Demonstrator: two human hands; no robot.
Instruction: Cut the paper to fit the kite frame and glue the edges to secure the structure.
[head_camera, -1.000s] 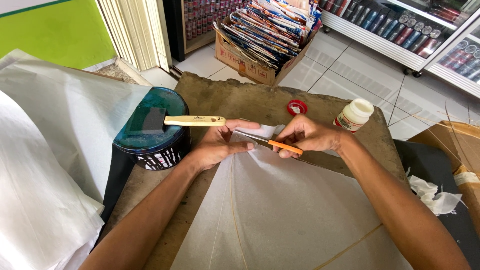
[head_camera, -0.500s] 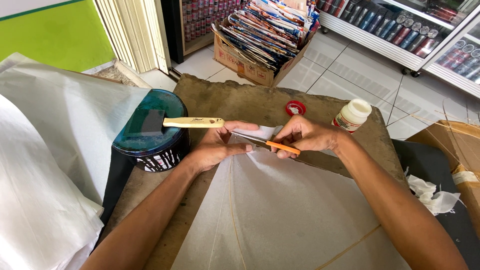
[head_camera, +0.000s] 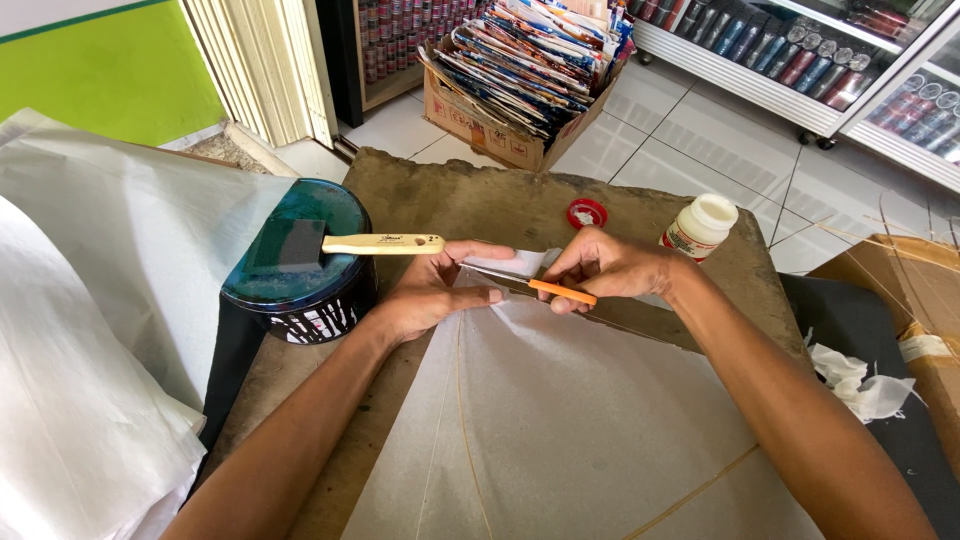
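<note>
Far left: loose sheets of thin white tissue paper (head_camera: 90, 330) lie draped over the edge of the worn brown cardboard work surface (head_camera: 450, 200). Next to them sits a round dark container with a glossy teal lid (head_camera: 295, 265); a foam brush with a pale wooden handle (head_camera: 370, 244) rests across that lid, handle tip pointing toward your left hand (head_camera: 435, 295).

Your left hand lies palm down, fingers mostly extended and flat, pressing the top corner of the translucent white paper sheet with thin bamboo sticks under it (head_camera: 560, 420). It grips nothing; the thumb just pins the folded paper tip.

Centre: your right hand (head_camera: 610, 268) is closed in a pinch around a slim cutting tool with an orange handle (head_camera: 562, 292), its blade end laid along the paper's upper edge, just beside your left fingertips.

Right of that hand: a small red cap (head_camera: 586, 213) lies on the cardboard, and a white plastic glue bottle (head_camera: 698, 226) stands near your right wrist. Far right: crumpled white paper scraps (head_camera: 860, 380).
</note>
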